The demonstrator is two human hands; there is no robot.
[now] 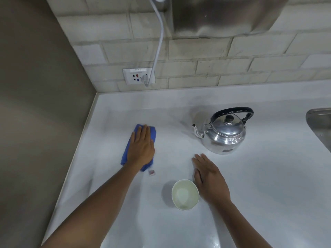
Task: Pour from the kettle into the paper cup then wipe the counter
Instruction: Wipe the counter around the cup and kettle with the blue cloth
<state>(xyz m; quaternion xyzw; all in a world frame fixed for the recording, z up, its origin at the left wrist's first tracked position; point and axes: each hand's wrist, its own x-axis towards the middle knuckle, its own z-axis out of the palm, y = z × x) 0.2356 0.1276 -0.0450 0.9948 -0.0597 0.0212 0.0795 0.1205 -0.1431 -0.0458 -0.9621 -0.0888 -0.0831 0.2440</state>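
Observation:
A shiny metal kettle [224, 133] with a black handle stands upright on the white counter [259, 185], spout pointing left. A white paper cup [185, 194] stands near the front, with liquid in its bottom. My left hand [142, 146] lies flat, palm down, on a folded blue cloth [129, 151] at the counter's left side. My right hand [209, 178] rests flat on the counter just right of the cup, fingers together, holding nothing. It sits a little in front of the kettle without touching it.
A steel sink [320, 127] cuts into the counter at the right edge. A wall socket [138, 76] with a white cable [160, 38] plugged in is on the tiled back wall. A brown side wall [35, 104] bounds the left. A steel fixture [223, 15] hangs above.

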